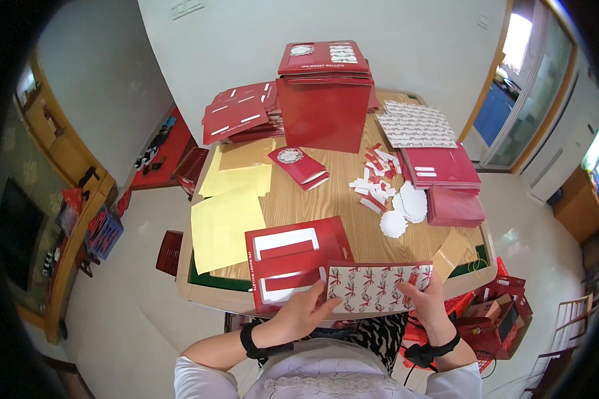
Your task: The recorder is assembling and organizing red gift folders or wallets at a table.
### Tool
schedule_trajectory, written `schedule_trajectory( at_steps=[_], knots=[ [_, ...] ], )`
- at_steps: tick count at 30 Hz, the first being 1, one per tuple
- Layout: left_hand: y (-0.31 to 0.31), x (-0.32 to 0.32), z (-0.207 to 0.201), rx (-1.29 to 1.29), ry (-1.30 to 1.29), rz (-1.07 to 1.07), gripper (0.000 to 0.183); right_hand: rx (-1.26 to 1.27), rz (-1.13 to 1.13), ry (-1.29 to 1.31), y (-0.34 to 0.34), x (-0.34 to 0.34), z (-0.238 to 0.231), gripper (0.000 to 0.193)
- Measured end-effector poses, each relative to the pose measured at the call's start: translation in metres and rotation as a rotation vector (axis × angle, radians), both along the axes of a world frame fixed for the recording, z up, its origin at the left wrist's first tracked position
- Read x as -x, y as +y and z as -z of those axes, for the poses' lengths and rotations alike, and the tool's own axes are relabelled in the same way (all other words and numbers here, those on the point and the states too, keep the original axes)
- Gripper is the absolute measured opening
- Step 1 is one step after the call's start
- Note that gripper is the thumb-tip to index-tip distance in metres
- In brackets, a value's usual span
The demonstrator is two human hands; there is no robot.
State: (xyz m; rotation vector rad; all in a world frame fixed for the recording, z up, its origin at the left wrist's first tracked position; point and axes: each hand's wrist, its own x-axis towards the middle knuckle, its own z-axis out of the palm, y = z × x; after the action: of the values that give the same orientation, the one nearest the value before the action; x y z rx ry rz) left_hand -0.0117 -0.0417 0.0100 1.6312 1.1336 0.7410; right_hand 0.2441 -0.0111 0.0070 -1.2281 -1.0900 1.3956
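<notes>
Operator: Grip state, quick?

Annotator: Closed, both sides. Your left hand (301, 315) pinches the left end, thumb over the near corner; your right hand (430, 306) has the right end, thumb on the face, fingers mostly hidden behind. Pressure, can't tell.

Operator: On what, and where?

Annotator: White rectangular paper piece printed with red bows and green sprigs (373, 290), spanning the gap between your hands, at the near edge of the wood-grain table (365, 243). Red strip shows along its far side; can't tell if that's a separate layer.

Operator: What's near the grip?

Annotator: Red cardboard sheet with white panels (338, 241), beside and partly under your left hand. Yellow paper sheets (226, 229) beyond that. White scalloped paper discs (393, 225) farther off, ahead of your right hand.

Operator: Handling tips?

Annotator: My call: light thumbs so the paper doesn't crease, even support at both ends, face level. Raise the left end slightly; it could snag on the red sheet. Square the edges before pressing anything flat.
</notes>
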Motion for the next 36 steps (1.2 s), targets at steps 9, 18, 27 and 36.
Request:
schedule_trajectory(
  at_steps=[9, 18, 27, 36],
  knots=[
    [0.000, -0.010, -0.008, 0.116, -0.232, -0.036, 0.029, -0.091, -0.050, -0.172, -0.005, 0.004, -0.005, 0.039],
    [0.012, -0.014, 0.004, 0.438, -0.725, -0.262, 0.025, 0.056, -0.118, 0.590, 0.003, 0.006, -0.005, 0.052],
    [0.056, -0.047, 0.036, -0.116, -0.398, -0.208, 0.057, -0.284, -0.015, -0.288, 0.052, -0.021, -0.006, 0.035],
    [0.075, -0.105, 0.060, -0.185, -0.246, -0.114, 0.067, -0.217, -0.172, -0.253, 0.067, -0.017, 0.057, 0.045]
  ],
)
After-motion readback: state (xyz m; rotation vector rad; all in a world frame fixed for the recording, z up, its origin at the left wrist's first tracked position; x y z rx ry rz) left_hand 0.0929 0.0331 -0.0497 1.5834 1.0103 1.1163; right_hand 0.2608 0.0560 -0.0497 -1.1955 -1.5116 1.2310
